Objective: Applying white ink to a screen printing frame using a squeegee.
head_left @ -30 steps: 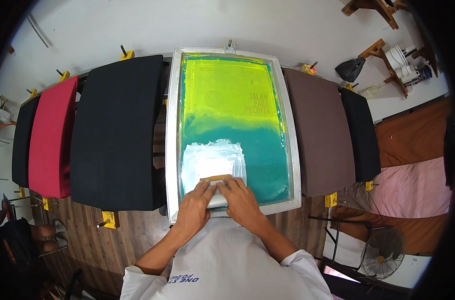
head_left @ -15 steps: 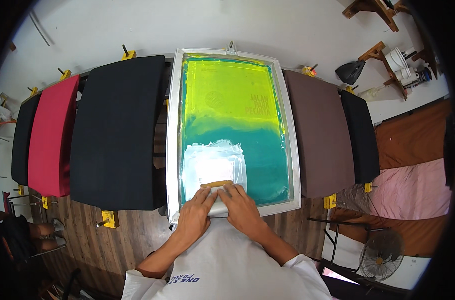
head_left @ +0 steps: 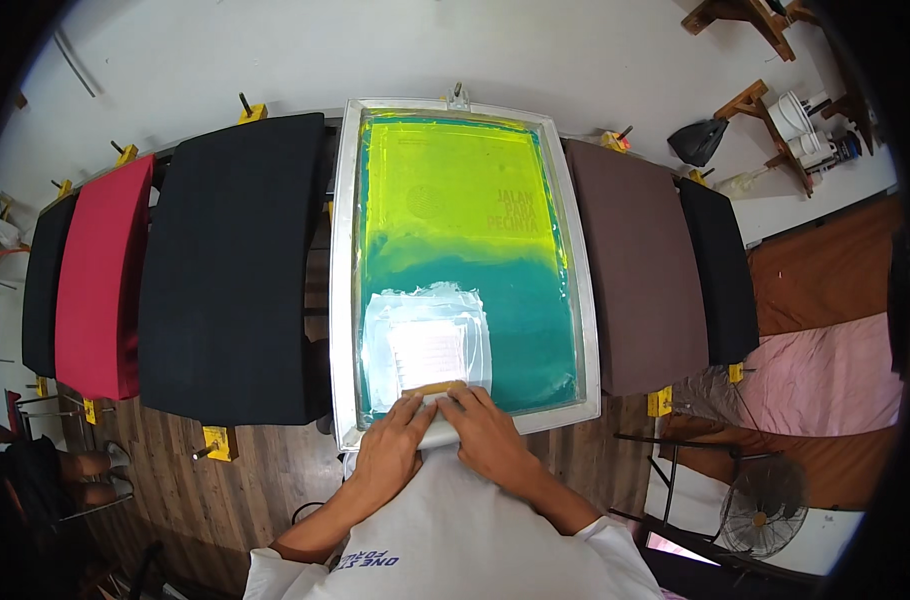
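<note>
L hand (head_left: 393,440) + R hand (head_left: 489,434): fingers clamped on grey, tan-edged bar (head_left: 434,388), 6 o'clock, yellow-teal mesh screen (head_left: 490,278); prob. stroke's end, wants level lift.

Looks like dull-shining metal along the frame (head_left: 589,320) at centre, wet and glossy on the white paint (head_left: 378,345), smooth on the brown scraper (head_left: 435,386). Seems matt and cloth-like on the black board (head_left: 230,265) at left. Shows wood grain on the floor (head_left: 260,465) at lower left, plastic on the bag (head_left: 699,142) at upper right, cloth on the shirt (head_left: 475,535) below.
</note>
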A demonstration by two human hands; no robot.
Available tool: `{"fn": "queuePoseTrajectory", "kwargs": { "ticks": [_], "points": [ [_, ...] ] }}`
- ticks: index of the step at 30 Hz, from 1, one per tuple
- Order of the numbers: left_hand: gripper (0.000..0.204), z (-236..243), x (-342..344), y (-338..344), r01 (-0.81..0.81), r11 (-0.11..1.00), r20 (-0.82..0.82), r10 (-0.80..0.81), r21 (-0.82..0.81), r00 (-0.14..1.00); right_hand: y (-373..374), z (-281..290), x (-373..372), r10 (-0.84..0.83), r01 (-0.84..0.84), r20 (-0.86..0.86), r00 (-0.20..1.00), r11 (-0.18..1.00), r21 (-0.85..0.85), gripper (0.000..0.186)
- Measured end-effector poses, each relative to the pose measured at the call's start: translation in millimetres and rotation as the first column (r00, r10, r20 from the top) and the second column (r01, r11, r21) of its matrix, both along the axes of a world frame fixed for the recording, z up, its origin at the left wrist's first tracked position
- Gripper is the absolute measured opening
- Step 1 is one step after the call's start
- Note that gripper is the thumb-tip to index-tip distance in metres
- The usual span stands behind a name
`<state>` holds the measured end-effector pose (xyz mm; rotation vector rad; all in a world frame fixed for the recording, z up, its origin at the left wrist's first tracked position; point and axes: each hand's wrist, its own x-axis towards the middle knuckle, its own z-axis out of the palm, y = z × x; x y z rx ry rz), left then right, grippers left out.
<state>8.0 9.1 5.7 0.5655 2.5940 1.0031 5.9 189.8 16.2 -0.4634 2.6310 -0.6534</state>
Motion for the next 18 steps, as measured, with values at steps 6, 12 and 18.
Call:
{"fn": "queuePoseTrajectory", "kwargs": {
  "ticks": [6, 12, 18],
  "points": [
    [0.068, -3, 3, -3, 0.047, 0.999, 0.069, -0.049, 0.026, 0.996, 5, 4, 2, 0.038, -0.038, 0.028, 0.999, 0.999, 0.012, 0.051],
    [0.065, -4, 3, -1, 0.026, 1.000, 0.023, -0.026, 0.000, 0.999, 2, 2, 7, 0.023, -0.023, -0.042, 0.999, 1.000, 0.006, 0.051],
    [0.063, -2, 7, -2, 0.028, 1.000, 0.029, -0.028, 0.012, 0.999, 2, 1, 9, 0.012, -0.011, 0.036, 0.999, 1.000, -0.015, 0.052]
  ]
}}
